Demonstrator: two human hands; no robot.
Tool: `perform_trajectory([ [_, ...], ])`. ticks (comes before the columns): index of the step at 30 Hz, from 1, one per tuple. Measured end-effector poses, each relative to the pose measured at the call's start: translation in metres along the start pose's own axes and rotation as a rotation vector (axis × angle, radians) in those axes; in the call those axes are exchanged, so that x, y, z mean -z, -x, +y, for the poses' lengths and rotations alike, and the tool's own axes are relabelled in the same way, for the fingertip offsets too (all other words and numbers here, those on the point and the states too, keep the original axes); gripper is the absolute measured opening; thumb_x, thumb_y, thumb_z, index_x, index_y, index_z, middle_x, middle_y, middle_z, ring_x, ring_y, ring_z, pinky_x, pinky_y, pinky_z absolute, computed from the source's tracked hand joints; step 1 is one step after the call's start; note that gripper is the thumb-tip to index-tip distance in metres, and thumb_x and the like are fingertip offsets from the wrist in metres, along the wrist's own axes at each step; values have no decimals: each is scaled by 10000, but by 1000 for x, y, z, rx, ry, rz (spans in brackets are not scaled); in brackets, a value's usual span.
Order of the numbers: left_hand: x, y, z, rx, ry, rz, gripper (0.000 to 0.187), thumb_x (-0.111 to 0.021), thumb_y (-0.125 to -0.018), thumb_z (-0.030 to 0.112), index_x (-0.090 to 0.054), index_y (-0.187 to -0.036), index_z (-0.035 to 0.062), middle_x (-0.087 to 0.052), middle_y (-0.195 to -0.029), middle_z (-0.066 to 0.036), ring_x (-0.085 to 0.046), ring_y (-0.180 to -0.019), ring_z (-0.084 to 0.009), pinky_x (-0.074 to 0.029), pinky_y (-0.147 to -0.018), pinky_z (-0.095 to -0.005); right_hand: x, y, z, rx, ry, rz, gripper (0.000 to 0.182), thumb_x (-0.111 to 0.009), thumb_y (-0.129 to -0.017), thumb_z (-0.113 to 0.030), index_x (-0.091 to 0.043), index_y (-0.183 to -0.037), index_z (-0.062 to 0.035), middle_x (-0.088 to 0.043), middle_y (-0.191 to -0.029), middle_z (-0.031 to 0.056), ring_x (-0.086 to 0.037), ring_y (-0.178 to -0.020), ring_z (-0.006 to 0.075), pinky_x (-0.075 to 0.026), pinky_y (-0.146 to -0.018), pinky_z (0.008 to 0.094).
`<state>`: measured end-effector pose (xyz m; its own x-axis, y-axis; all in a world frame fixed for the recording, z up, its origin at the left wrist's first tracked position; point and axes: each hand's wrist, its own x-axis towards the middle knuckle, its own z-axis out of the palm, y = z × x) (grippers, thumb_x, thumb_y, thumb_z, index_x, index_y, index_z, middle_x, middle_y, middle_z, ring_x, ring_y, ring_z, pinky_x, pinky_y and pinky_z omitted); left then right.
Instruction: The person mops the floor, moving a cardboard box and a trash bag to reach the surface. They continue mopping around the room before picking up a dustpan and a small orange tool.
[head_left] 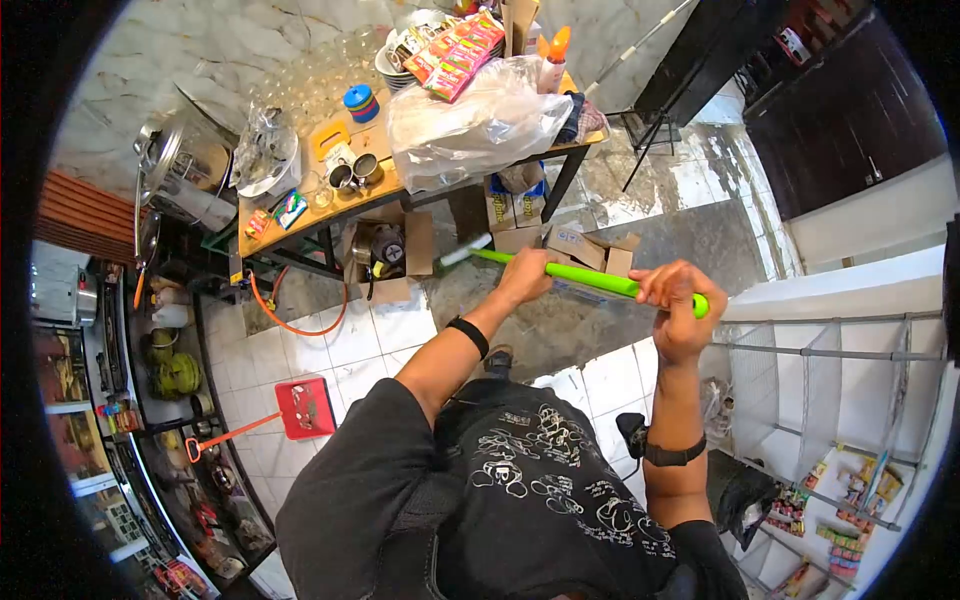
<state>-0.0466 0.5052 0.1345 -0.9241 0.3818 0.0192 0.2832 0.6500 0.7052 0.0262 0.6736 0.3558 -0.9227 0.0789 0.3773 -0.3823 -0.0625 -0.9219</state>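
Observation:
Both my hands grip a broom by its bright green handle, which slants across in front of me. My left hand is wrapped around it lower down, toward the broom head. Near the handle's top end, my right hand is closed around it. The pale, blurred broom head reaches the floor by the table, beside an open cardboard box with a dark appliance in it. A red dustpan with an orange handle lies on the white tiles to my left, some debris in it.
A wooden table carries cups, packets and a plastic-wrapped bundle. More cardboard boxes sit on the floor ahead. An orange hose loops beneath the table's left end. Shelves stand left; a wire rack stands right.

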Motion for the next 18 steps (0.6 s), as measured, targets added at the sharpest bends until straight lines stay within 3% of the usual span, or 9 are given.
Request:
perform_trajectory([
  [1,-5,-6,-7,-17,46,69,242,-594,-841,273,-634,-764,46,-619,-798,-168,-573,-802,-389,-439,-690,-479,0,-1,-3,43,-60,5,401,-481,-949,-171,-500,-603,29,-517,-580,97,-553,-550,184,-536,-717,414],
  [4,5,-23,-21,81,86,170,274,-590,-846,284,-608,-732,35,-613,-817,-177,-565,-830,-394,-435,-699,-475,-5,2,25,151,-1,-57,379,-495,-939,-166,-501,-612,24,-533,-594,103,-564,-566,188,-539,-734,426],
  [6,12,-30,-37,127,84,181,261,-575,-856,277,-602,-755,37,-608,-849,-188,-558,-849,-398,-438,-712,-468,-14,8,58,157,124,-120,267,-533,-898,-88,-546,-660,33,-552,-615,92,-577,-593,204,-536,-763,405],
  [8,-6,-29,-76,239,6,221,198,-642,-773,216,-634,-890,56,-619,-912,-183,-578,-871,-397,-471,-735,-449,-27,25,97,172,223,-140,229,-545,-884,-62,-564,-677,33,-555,-618,85,-580,-600,209,-533,-771,387],
  [9,-39,-31,-118,227,137,278,231,-606,-824,271,-578,-863,45,-595,-837,-191,-562,-853,-396,-450,-712,-453,-33,34,116,117,277,-172,197,-553,-874,-45,-579,-694,30,-555,-615,82,-584,-607,211,-526,-757,361],
  [14,-65,15,-104,159,24,247,272,-629,-797,307,-579,-810,41,-595,-831,-188,-562,-816,-405,-444,-691,-467,-30,49,105,-107,406,-184,172,-568,-883,-69,-596,-745,30,-550,-614,72,-559,-585,191,-493,-663,305],
  [16,-52,29,-69,146,68,111,218,-627,-777,271,-594,-792,56,-603,-848,-181,-559,-815,-408,-441,-679,-471,-30,45,85,-191,242,8,221,-554,-904,-100,-560,-727,32,-526,-612,62,-512,-553,165,-454,-585,294],
  [18,-52,37,-52,142,142,114,147,-617,-740,204,-618,-792,67,-609,-826,-185,-562,-818,-408,-441,-681,-476,-28,34,62,-195,135,46,254,-548,-915,-123,-527,-707,22,-501,-600,56,-490,-542,152,-445,-571,289],
])
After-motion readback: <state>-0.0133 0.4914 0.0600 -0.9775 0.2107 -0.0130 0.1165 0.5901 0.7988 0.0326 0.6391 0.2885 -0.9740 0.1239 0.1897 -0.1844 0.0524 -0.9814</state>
